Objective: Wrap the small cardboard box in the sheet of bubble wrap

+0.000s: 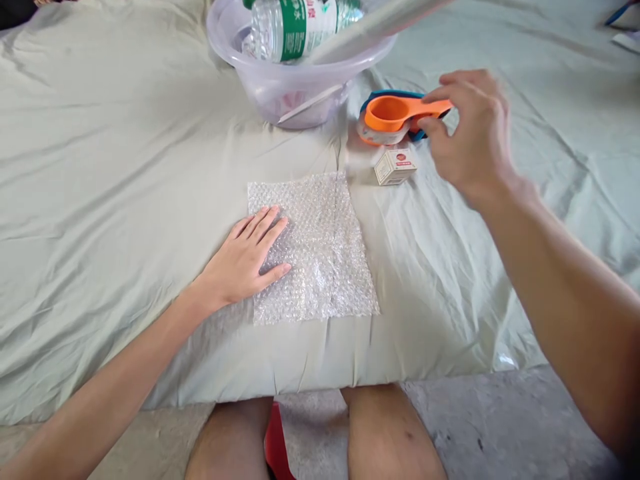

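Observation:
Palm down, my left hand (241,260) rests with its fingers spread on the left part of a square sheet of bubble wrap (320,253), which lies flat on the cloth. My right hand (470,130) is farther out on the right, thumb and fingers closed around the handle of an orange tape dispenser (390,113). A roll of clear tape shows at the dispenser's lower side. Partly hidden behind and under it is a blue object (397,95) whose kind I cannot tell. Just nearer to me stands a small white box (396,167) with a red label.
A translucent purple basin (300,87) at the back holds a large plastic bottle (300,28) with a green and white label. A long pale roll (370,33) leans across its rim. Pale green cloth (125,167) covers the surface, ending above my knees.

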`<state>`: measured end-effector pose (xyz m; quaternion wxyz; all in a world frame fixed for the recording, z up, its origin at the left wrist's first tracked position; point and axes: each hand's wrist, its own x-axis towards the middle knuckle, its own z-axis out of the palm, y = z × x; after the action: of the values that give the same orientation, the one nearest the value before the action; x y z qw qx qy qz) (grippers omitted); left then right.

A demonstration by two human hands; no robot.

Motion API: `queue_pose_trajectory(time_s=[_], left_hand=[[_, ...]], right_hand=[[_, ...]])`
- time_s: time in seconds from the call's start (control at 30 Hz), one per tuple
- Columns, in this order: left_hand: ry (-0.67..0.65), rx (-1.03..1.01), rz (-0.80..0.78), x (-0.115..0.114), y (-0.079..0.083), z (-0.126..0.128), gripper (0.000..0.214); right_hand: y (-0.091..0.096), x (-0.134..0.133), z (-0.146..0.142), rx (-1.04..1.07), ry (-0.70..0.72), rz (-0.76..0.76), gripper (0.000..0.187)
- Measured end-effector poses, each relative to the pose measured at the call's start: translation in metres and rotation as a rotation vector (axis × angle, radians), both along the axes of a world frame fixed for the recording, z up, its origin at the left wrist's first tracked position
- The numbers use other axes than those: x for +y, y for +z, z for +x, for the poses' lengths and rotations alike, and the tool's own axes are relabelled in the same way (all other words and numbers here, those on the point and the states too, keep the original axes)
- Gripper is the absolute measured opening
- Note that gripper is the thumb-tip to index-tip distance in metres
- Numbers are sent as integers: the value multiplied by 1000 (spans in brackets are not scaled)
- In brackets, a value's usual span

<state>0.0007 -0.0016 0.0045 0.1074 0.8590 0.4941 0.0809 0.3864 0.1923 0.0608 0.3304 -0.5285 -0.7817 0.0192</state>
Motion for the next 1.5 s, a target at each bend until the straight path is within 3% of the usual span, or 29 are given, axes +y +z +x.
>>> queue_pose_trajectory(time_s=[0.07,0.17,0.3,0.4,0.5,0.7,0.8,0.93,1.13,1.3,1.5], left_hand=[[3,1,-4,0,0,0,81],[3,4,-14,1,0,0,84],[-6,0,-12,1,0,-1,84],[-6,-10,-20,1,0,-1,75],[12,-22,-26,1,0,-1,67],[57,-80,-30,-2,-1,1,67],[133,-188,6,-1,3,-4,53],[273,-273,174,6,12,-17,44],[167,-105,114,15,13,-28,42],[174,-134,93,15,10,-30,43],[195,-144,41,17,12,-31,49]], right_hand=[[-6,-36,-24,34,106,-9,23],[-25,-80,-57,2,336,-164,28],[-54,-103,-81,-83,352,-234,37],[-66,-102,-85,-78,318,-231,38],[-65,-92,-76,-6,300,-215,34],[-63,-56,-25,133,-57,-77,51],[-71,-46,-10,117,-15,-122,56],[-77,-43,-8,135,29,-125,61],[-83,-40,-3,150,64,-146,64],[-88,-38,3,154,50,-147,65],[-83,-38,2,190,129,-127,66]])
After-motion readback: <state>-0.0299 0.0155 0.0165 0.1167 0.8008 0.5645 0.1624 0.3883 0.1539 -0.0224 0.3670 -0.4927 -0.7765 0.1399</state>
